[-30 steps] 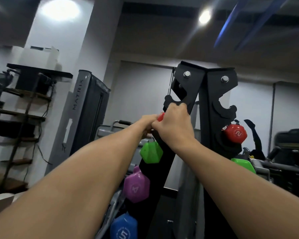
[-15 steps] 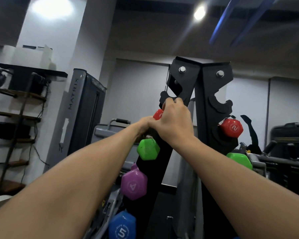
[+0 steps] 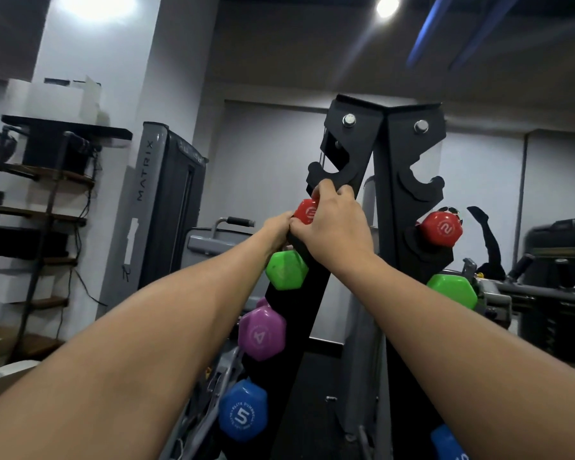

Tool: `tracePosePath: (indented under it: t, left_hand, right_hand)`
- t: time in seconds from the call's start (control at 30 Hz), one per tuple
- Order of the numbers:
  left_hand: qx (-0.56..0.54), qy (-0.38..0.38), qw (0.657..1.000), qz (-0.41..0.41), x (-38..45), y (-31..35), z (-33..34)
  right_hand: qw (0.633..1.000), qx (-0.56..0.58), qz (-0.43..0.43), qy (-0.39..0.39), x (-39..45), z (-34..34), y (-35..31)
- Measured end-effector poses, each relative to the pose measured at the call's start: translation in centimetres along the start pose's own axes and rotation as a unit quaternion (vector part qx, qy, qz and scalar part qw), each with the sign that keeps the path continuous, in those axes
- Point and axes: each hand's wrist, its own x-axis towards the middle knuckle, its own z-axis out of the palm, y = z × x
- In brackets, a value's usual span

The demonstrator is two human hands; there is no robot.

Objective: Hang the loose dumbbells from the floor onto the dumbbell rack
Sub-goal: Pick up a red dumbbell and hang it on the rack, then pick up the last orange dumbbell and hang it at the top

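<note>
A tall black dumbbell rack (image 3: 349, 151) rises in front of me, its top hooks bare. Both my hands meet at a small red dumbbell (image 3: 305, 210) just under the top left hook. My right hand (image 3: 334, 229) wraps over it from the right, and my left hand (image 3: 276, 229) grips it from the left; the bar is hidden. Below hang a green dumbbell (image 3: 284, 270), a purple one marked 4 (image 3: 261, 333) and a blue one marked 5 (image 3: 243, 416). On the right face sit a red dumbbell marked 2 (image 3: 442, 229) and a green one (image 3: 453, 290).
A grey Matrix machine (image 3: 166, 207) stands left of the rack. Dark shelves with boxes (image 3: 44, 207) line the far left wall. Gym machines (image 3: 551, 267) fill the right side. Another blue dumbbell (image 3: 445, 443) shows at the bottom right.
My hands have lifted the red dumbbell upward along the rack, closer to the top left hook. More of its red end shows now.
</note>
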Motion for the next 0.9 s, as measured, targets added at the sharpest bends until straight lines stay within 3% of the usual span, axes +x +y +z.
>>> tracePosePath:
  t: [0.07,0.17,0.23,0.37,0.5,0.6,0.7,0.8,0.9]
  left_hand:
    - [-0.073,0.029,0.996,-0.035,0.3,0.0,0.3]
    - [-0.113,-0.002,0.993,-0.032,-0.6,-0.5,-0.1]
    - [-0.095,-0.010,0.995,-0.017,-0.6,-0.8,-0.5]
    - [-0.052,0.072,0.995,0.039,-1.4,-0.6,-1.6]
    - [0.008,0.104,0.986,0.128,-4.9,-0.7,-1.7]
    - [0.056,0.147,0.972,0.175,-8.3,-1.5,-1.4]
    - [0.137,0.211,0.936,0.246,-12.6,-2.8,-1.1]
    - [0.181,0.170,0.922,0.297,-17.7,-6.1,-0.3]
    - [0.200,0.089,0.944,0.247,-21.9,-11.3,0.7]
  right_hand:
    - [1.000,0.023,0.014,-0.003,-0.4,-0.3,0.2]
    - [1.000,0.023,0.015,-0.007,-1.0,-0.8,0.7]
    - [0.999,0.028,0.017,-0.015,-1.4,-1.0,1.2]
    - [0.999,0.046,0.020,-0.022,-2.5,-1.5,1.9]
    - [0.994,0.097,0.043,-0.023,-5.5,-1.2,2.2]
    - [0.985,0.149,0.084,-0.038,-9.2,0.1,2.4]
    - [0.969,0.193,0.140,-0.060,-12.7,0.5,2.7]
    - [0.948,0.231,0.203,-0.077,-17.2,0.9,3.4]
    - [0.929,0.249,0.255,-0.097,-22.8,2.1,4.6]
